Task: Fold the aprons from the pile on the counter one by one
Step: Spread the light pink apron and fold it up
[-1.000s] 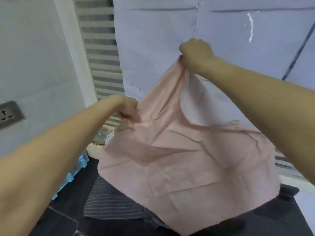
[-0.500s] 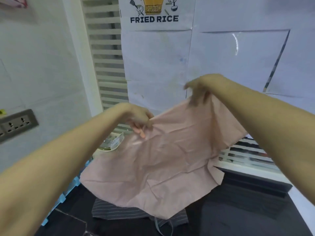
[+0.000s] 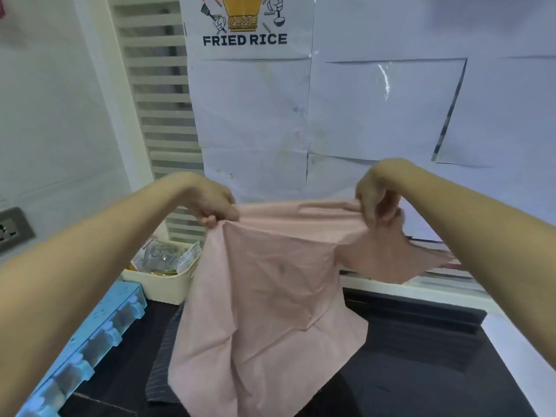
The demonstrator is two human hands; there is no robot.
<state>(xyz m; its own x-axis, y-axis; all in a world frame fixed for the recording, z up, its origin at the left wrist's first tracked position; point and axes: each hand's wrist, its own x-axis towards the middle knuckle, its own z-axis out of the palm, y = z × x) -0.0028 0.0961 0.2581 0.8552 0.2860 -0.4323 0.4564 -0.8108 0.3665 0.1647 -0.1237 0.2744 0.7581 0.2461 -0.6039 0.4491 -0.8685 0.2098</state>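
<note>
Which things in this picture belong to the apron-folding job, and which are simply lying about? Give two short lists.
Part of the job:
pink apron, gripped along its top edge by the left hand and right hand
striped apron lying beneath it

Lying about:
cream basket of packets
blue organiser
wall socket
fried rice poster

Only thing we can actually read is "FRIED RICE" in bold dark caps on the white poster (image 3: 245, 28) taped up on the wall. The small yellow characters above it are too blurry for us.
</note>
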